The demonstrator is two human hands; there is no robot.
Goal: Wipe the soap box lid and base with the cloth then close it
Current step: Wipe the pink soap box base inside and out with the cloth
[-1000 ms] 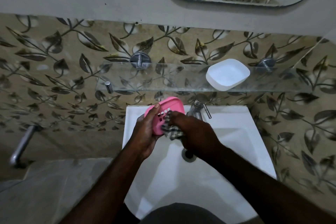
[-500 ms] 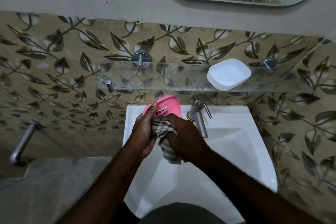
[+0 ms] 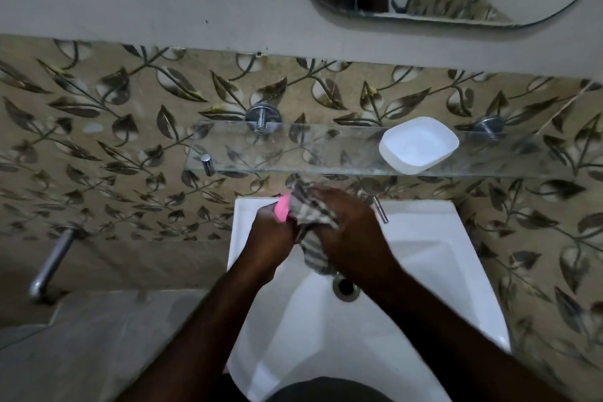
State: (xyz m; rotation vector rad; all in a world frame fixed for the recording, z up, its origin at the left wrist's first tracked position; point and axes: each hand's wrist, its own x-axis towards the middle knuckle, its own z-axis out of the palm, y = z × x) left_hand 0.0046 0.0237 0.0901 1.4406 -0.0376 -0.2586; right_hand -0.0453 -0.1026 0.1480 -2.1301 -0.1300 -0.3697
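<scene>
1 pink piece [image 3: 281, 210] upright, L hand [image 3: 272, 238] — cloth [image 3: 310, 208] over it, R hand [image 3: 349, 232].

Your left hand [image 3: 272, 238] grips the pink soap box piece [image 3: 282, 210]; your right hand [image 3: 349, 232] clutches the cloth [image 3: 310, 209] against it.

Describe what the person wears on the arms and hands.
Nothing worn shows. The left hand and right hand have no gloves, rings or watch, though the right is slightly blurred. The forearms are uncovered to the frame's edge, no sleeves in view.
</scene>
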